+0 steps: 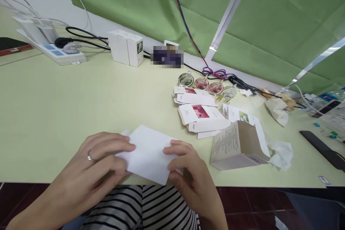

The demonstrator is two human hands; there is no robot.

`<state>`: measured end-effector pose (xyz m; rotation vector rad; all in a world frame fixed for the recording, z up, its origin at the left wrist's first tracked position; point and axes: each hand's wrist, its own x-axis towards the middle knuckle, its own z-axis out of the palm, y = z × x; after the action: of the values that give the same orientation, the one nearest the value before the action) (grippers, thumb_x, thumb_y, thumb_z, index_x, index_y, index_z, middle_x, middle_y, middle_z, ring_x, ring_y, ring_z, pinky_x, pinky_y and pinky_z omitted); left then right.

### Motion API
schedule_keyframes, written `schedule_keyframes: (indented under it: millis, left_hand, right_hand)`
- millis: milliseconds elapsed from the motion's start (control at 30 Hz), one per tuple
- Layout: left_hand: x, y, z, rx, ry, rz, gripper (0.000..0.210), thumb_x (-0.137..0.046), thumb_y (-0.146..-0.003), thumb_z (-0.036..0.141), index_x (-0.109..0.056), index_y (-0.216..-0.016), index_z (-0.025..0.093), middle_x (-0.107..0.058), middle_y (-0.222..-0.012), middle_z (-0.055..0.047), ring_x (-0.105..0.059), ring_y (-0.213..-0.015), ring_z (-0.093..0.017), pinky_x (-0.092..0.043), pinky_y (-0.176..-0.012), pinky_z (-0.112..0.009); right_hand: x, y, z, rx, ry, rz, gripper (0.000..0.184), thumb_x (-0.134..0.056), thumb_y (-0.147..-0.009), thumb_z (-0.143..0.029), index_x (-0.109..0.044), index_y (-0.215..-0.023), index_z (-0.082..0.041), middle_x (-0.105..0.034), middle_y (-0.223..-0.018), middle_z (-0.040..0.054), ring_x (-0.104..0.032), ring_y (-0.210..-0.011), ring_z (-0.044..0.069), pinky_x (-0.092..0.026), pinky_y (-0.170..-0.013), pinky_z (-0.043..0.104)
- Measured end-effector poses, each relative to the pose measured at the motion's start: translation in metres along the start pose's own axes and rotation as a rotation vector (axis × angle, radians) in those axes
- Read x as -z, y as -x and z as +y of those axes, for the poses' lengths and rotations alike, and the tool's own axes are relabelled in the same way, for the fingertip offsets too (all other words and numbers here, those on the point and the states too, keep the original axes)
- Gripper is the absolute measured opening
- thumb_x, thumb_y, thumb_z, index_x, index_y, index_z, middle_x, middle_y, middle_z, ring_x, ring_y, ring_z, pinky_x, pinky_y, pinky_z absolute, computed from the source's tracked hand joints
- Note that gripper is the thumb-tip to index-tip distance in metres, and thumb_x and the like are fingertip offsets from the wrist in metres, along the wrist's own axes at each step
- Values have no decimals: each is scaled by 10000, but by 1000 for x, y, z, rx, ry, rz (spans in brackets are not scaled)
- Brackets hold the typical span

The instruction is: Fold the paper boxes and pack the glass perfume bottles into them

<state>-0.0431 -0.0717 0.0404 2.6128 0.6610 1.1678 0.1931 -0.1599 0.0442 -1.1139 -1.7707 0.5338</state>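
Note:
A plain white piece of card (149,152), perhaps a flat box, is held between my two hands at the table's front edge. My left hand (102,161), with a ring on one finger, grips its left side. Fingers and thumb of my right hand (187,169) close on its right side. Smaller white flaps show beneath my fingertips on both sides. To the right lie flattened white boxes with red flower pictures (203,116) and an open tissue box (226,147). Behind them are several round glass bottles (201,83) in green, pink and clear.
Two white boxes (125,48) stand upright at the back, near a power strip (63,55) with plugs and cables. A bundle of cables (215,73) runs along the green-covered wall. Crumpled tissue (281,154) and a dark flat bar (320,147) lie on the right.

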Motion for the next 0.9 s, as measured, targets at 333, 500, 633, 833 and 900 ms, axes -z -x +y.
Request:
schedule_keyframes:
  millis: [333, 500, 633, 833, 900]
  left_hand:
    - [-4, 6, 1, 206, -32, -176, 323, -507, -922, 559, -537, -1182, 371, -602, -1202, 48, -488, -1170, -186, -397, -980, -324]
    - [-6, 4, 2, 345, -64, -232, 506, -486, -889, 648, -439, -1327, 401, -458, -1452, 18, -445, -1318, -252, -421, -1060, -448]
    - [-6, 4, -1, 433, -73, -281, 690, -529, -855, 649, -305, -1442, 364, -347, -1573, -24, -409, -1380, -311, -410, -1086, -518]
    - [0, 4, -12, 391, -34, -309, 706, -632, -828, 521, -326, -1447, 373, -499, -1471, -19, -578, -1243, -288, -540, -959, -375]
    - [2, 2, -13, 391, -36, -311, 649, -604, -859, 493, -339, -1439, 376, -529, -1439, -22, -632, -1165, -268, -570, -892, -343]
  right_hand:
    - [-6, -7, -5, -308, 209, -212, 970, -796, -645, -617, -387, -1419, -199, -317, -1559, 220, -316, -1446, 383, -367, -1099, 633]
    - [-11, -11, -9, -364, 306, -231, 918, -822, -655, -501, -405, -1410, -186, -302, -1555, 221, -344, -1422, 396, -373, -1097, 628]
    - [-12, -8, -9, -383, 320, -189, 937, -848, -632, -363, -362, -1415, -191, -302, -1547, 211, -358, -1413, 376, -406, -1089, 594]
    - [-13, -5, -7, -326, 267, -87, 823, -762, -693, -294, -342, -1393, -183, -420, -1460, 196, -376, -1399, 348, -400, -1108, 576]
    - [-13, -6, -6, -369, 261, -57, 776, -735, -717, -301, -356, -1382, -177, -421, -1467, 199, -353, -1411, 360, -385, -1111, 598]
